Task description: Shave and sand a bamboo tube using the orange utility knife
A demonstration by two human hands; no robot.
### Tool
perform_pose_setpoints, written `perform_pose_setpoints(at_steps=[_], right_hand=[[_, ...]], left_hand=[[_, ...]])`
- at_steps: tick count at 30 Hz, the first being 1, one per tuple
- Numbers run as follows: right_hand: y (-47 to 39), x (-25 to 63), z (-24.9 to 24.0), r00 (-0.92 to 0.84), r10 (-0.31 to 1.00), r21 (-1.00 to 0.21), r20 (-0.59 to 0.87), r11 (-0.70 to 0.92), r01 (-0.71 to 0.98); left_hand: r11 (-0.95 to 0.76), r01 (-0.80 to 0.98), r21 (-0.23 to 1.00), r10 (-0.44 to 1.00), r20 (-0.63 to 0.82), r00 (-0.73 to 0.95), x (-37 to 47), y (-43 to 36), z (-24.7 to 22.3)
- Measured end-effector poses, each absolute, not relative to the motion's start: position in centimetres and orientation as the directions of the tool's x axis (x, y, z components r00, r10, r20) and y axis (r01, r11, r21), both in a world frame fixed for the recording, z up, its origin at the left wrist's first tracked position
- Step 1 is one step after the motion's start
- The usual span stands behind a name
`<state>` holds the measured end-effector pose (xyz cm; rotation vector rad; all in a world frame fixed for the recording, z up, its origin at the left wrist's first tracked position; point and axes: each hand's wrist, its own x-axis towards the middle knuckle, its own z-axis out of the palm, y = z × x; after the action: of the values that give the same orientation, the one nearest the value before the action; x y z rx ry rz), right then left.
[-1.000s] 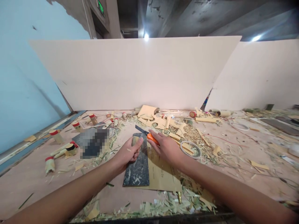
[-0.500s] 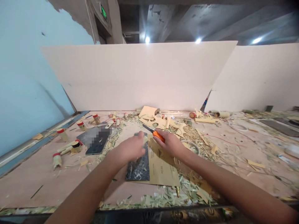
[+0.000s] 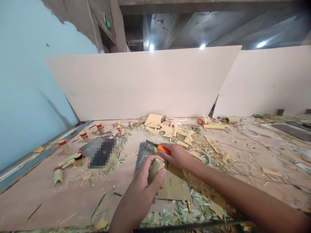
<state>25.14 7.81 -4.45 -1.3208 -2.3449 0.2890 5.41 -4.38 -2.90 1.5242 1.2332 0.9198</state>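
Observation:
My left hand (image 3: 143, 187) is wrapped round a short bamboo tube (image 3: 157, 166), its hollow end tilted up. Just beyond it, my right hand (image 3: 176, 155) grips the orange handle of a utility knife (image 3: 163, 149); the dark blade points left over a black plate (image 3: 143, 153). Under and beside the plate lies a sheet of brown sandpaper (image 3: 173, 186) with printing on its back. My left hand hides part of both the plate and the sheet.
Bamboo shavings (image 3: 170, 213) and cut yellow board scraps (image 3: 167, 131) litter the table. Several red-capped bamboo tubes (image 3: 64, 147) stand at the left, near a pixelated dark slab (image 3: 103, 153). A roll of tape (image 3: 200, 155) lies right of my right hand. A pale panel (image 3: 145, 84) rises behind.
My left hand has come nearer and lower, turning so the bamboo tube now shows clearly in it. The knife has shifted slightly down with my right hand. The black plate now sits askew.

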Motion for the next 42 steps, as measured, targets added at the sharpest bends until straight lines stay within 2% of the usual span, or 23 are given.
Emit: perform_pose_setpoints(at_steps=[4,9,16,23,29,33,38,42], right_hand=[[7.4,25.0,-3.6,-0.456,0.834,-0.395,0.311,0.550,0.736],[6.2,24.7,-2.2,-0.485,0.797,-0.419,0.359,0.602,0.679],[4.4,24.0,-2.2,-0.605,0.698,-0.435,0.382,0.714,0.549],[4.5,24.2,-2.4,-0.622,0.675,-0.424,0.397,0.736,0.528],[4.3,24.4,-2.5,-0.660,0.623,-0.368,0.419,0.781,0.505],[3.8,24.1,-2.7,-0.718,0.560,-0.325,0.413,0.827,0.458],[3.5,23.9,-2.9,-0.780,0.472,-0.276,0.411,0.880,0.386],[3.3,23.9,-3.0,-0.791,0.447,-0.188,0.419,0.894,0.406]], left_hand=[[-0.035,0.174,0.984,0.996,0.020,0.085,5.1,-4.1,-4.3],[-0.054,-0.020,0.998,0.998,0.054,0.038,4.2,-4.8,-3.9],[0.086,-0.041,0.995,0.996,-0.085,0.022,4.0,-5.5,-3.3],[0.122,-0.232,0.965,0.985,-0.146,-0.089,4.2,-5.2,-3.8],[0.084,-0.063,0.995,0.994,-0.088,-0.067,3.8,-4.5,-4.3],[0.091,-0.023,0.996,0.994,-0.092,-0.066,3.8,-4.4,-4.4],[0.013,0.100,0.995,0.997,-0.006,-0.074,3.6,-4.3,-4.2],[-0.020,0.208,0.978,0.995,0.039,-0.088,3.5,-4.3,-3.6]])
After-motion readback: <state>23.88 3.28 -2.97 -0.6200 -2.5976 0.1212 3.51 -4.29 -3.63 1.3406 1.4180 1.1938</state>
